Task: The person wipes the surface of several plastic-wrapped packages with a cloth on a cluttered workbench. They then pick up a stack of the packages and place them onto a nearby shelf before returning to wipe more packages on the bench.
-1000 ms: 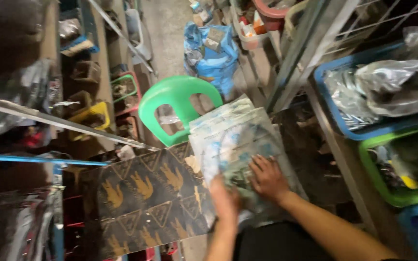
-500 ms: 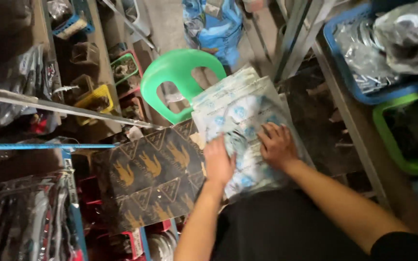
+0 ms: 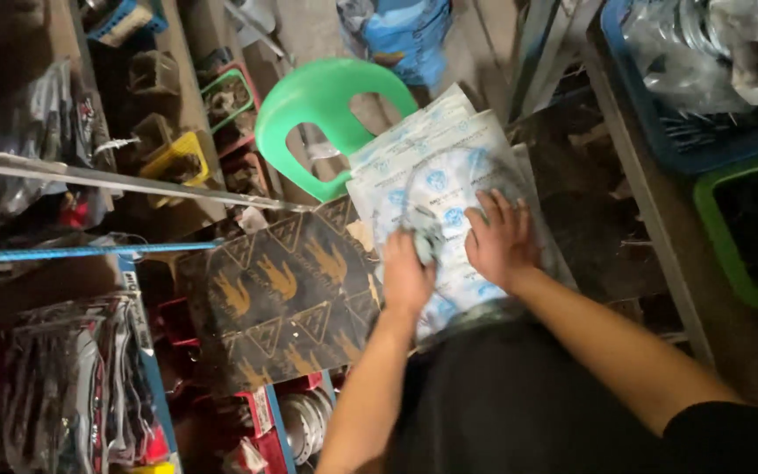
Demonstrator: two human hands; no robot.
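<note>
Item: stack of flat clear plastic packets, white with blue round printing, each seeming to hold a ring-shaped part. The stack is lying directly under and just beyond both hands, fanning out away from the person, its long axis running from the person's body up toward the green plastic chair.

Left hand: is curling around a small grey object at the near left part of the stack; fingers mostly closed, and what exactly is pinched cannot be told.

Right hand: is lying flat and spread, palm down, pressing on the top packet, gripping nothing. It is sitting farther onto the stack than the left hand, so it is the nearer one to the packet's middle.

Edges and room:
- Left of the left hand, touching the stack's edge: a dark cardboard box with gold bird emblems, sitting level with the packets.
- Beyond the fingertips: the chair's backrest, close against the far end of the stack.
- Right of the right hand: a dark worn surface, then a grey shelf rail running away diagonally, with a blue crate and a green crate beyond it.
- Far left of the hands: shelving with small bins and hanging bagged parts.
- Nearest free room is lying on the right-hand side, over the dark surface; the left and far sides are being hemmed in by box and chair.
</note>
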